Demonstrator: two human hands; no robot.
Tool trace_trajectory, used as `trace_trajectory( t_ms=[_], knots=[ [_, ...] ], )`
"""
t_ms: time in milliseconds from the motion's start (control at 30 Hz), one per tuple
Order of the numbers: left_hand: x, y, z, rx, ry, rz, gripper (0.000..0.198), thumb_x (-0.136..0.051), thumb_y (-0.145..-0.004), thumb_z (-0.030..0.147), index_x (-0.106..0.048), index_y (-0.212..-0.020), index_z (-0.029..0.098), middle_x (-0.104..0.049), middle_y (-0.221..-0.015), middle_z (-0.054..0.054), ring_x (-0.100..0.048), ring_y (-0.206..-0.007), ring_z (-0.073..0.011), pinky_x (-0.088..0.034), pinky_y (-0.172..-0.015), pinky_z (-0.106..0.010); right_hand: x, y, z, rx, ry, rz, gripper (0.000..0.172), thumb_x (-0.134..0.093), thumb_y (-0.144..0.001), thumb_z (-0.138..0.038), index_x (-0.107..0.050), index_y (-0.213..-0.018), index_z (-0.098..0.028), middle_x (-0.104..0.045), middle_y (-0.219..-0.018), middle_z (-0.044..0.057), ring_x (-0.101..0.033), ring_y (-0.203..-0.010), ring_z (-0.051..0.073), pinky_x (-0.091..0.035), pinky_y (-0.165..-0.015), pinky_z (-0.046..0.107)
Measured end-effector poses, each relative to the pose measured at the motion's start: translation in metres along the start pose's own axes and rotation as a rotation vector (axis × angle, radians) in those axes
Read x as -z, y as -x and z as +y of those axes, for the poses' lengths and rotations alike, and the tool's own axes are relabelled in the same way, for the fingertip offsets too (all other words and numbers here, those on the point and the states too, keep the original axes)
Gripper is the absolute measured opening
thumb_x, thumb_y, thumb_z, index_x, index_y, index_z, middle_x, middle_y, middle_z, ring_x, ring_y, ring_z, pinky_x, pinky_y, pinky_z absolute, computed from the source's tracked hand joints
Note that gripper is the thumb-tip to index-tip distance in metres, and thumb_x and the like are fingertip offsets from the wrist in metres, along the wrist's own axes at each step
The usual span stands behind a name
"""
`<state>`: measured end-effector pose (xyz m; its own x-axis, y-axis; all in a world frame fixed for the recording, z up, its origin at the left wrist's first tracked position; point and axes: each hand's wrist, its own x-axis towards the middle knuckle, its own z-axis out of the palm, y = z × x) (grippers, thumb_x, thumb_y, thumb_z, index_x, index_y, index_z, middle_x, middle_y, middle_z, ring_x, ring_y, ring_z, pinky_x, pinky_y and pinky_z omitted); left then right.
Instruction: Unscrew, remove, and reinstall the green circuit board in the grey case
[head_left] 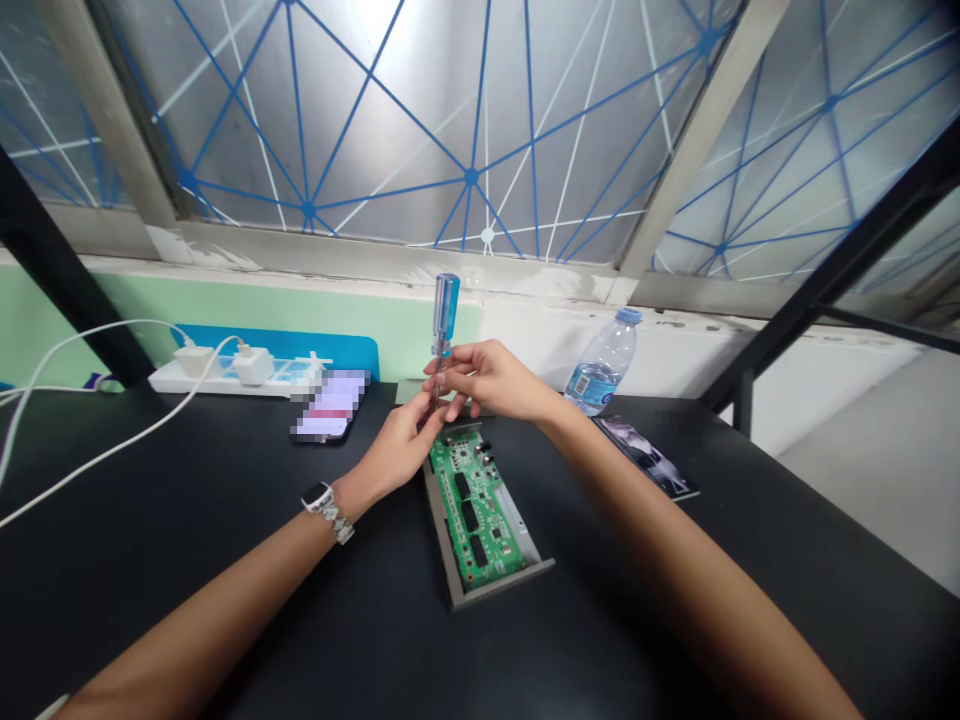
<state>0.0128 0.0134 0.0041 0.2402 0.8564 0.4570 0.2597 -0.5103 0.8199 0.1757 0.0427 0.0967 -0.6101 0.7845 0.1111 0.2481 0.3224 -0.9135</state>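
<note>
A screwdriver with a clear blue handle stands upright, handle on top, over the far end of a green circuit board. The board sits in a grey metal housing on the black table. My right hand is closed, its fingertips pinching the shaft just below the handle. Lower down, my left hand is also closed, with thumb and fingers around the shaft. The screwdriver's tip is hidden by my fingers, and any screw there cannot be made out.
A phone lies at the back left by a white power strip with plugs and cables. On the right stand a water bottle and a flat dark picture card. Behind is the wall below the windows.
</note>
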Motion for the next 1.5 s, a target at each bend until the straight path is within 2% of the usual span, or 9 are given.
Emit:
trace_trajectory(
  t_ms=[100, 200, 500, 733, 833, 967, 1167, 1367, 1500],
  knots=[
    [-0.002, 0.002, 0.001, 0.019, -0.003, 0.104, 0.031, -0.063, -0.088, 0.041, -0.06, -0.11, 0.02, -0.071, -0.095, -0.005, -0.069, -0.082, -0.0208, -0.052, -0.076, -0.029, 0.0, -0.001, 0.004, 0.023, 0.055, 0.048, 0.014, -0.062, -0.087, -0.021, -0.065, -0.097, -0.012, -0.074, -0.08, 0.007, -0.071, -0.057, 0.014, -0.045, -0.038, 0.015],
    [-0.002, 0.002, 0.004, 0.035, -0.079, 0.184, 0.026, -0.068, -0.085, 0.043, -0.058, -0.093, 0.02, -0.069, -0.082, -0.002, -0.066, -0.071, -0.0177, -0.05, -0.067, -0.026, 0.0, -0.003, 0.008, 0.028, 0.055, 0.094, 0.012, -0.066, -0.084, -0.025, -0.064, -0.089, -0.014, -0.072, -0.074, 0.005, -0.071, -0.057, 0.015, -0.045, -0.037, 0.015],
    [-0.001, 0.003, 0.001, 0.02, -0.1, 0.241, 0.023, -0.068, -0.085, 0.038, -0.056, -0.077, 0.02, -0.062, -0.071, 0.002, -0.062, -0.064, -0.0143, -0.048, -0.062, -0.024, -0.005, -0.008, 0.015, 0.108, 0.048, 0.189, 0.03, -0.077, -0.076, -0.036, -0.054, -0.071, -0.017, -0.062, -0.06, -0.002, -0.069, -0.052, 0.016, -0.046, -0.042, 0.02],
    [0.003, 0.005, 0.001, 0.085, 0.094, 0.168, 0.018, -0.069, -0.083, 0.035, -0.065, -0.085, 0.018, -0.072, -0.082, -0.004, -0.071, -0.078, -0.0206, -0.055, -0.073, -0.03, -0.011, -0.007, 0.013, 0.151, 0.076, 0.223, 0.031, -0.077, -0.077, -0.038, -0.054, -0.074, -0.017, -0.061, -0.067, -0.002, -0.067, -0.051, 0.013, -0.051, -0.05, 0.023],
    [0.004, 0.006, 0.0, 0.086, 0.169, 0.108, 0.019, -0.066, -0.085, 0.034, -0.069, -0.093, 0.017, -0.076, -0.093, -0.008, -0.072, -0.091, -0.0244, -0.056, -0.085, -0.035, -0.009, -0.006, 0.008, 0.121, -0.003, 0.117, 0.023, -0.073, -0.081, -0.03, -0.061, -0.094, -0.015, -0.068, -0.086, 0.003, -0.067, -0.054, 0.011, -0.052, -0.049, 0.022],
    [0.005, 0.008, -0.001, 0.059, 0.126, 0.045, 0.022, -0.058, -0.092, 0.033, -0.069, -0.1, 0.016, -0.076, -0.1, -0.01, -0.072, -0.099, -0.0261, -0.054, -0.091, -0.038, -0.002, -0.003, 0.003, 0.035, -0.055, -0.029, 0.031, -0.064, -0.088, -0.023, -0.059, -0.117, -0.014, -0.069, -0.114, 0.011, -0.068, -0.059, 0.01, -0.041, -0.036, 0.016],
    [0.004, 0.006, -0.001, 0.031, 0.082, 0.014, 0.023, -0.053, -0.094, 0.031, -0.068, -0.105, 0.018, -0.075, -0.104, -0.009, -0.07, -0.102, -0.0244, -0.052, -0.094, -0.037, 0.0, -0.001, 0.004, 0.026, -0.009, -0.001, 0.022, -0.06, -0.091, -0.024, -0.067, -0.108, -0.012, -0.075, -0.096, 0.01, -0.069, -0.06, 0.011, -0.043, -0.039, 0.014],
    [-0.002, 0.005, 0.002, 0.044, 0.017, 0.246, 0.018, -0.07, -0.083, 0.034, -0.062, -0.088, 0.019, -0.072, -0.085, -0.004, -0.071, -0.082, -0.0205, -0.056, -0.078, -0.031, -0.006, -0.005, 0.011, 0.109, 0.053, 0.128, 0.012, -0.07, -0.082, -0.025, -0.067, -0.084, -0.013, -0.071, -0.073, 0.003, -0.065, -0.048, 0.011, -0.048, -0.044, 0.02],
    [-0.006, 0.005, 0.001, 0.055, -0.039, 0.294, 0.02, -0.072, -0.081, 0.035, -0.058, -0.081, 0.02, -0.067, -0.074, -0.001, -0.068, -0.07, -0.0178, -0.054, -0.067, -0.027, -0.008, -0.008, 0.017, 0.146, 0.085, 0.203, 0.02, -0.072, -0.079, -0.03, -0.06, -0.073, -0.016, -0.068, -0.072, 0.002, -0.063, -0.046, 0.012, -0.048, -0.043, 0.023]
  ],
)
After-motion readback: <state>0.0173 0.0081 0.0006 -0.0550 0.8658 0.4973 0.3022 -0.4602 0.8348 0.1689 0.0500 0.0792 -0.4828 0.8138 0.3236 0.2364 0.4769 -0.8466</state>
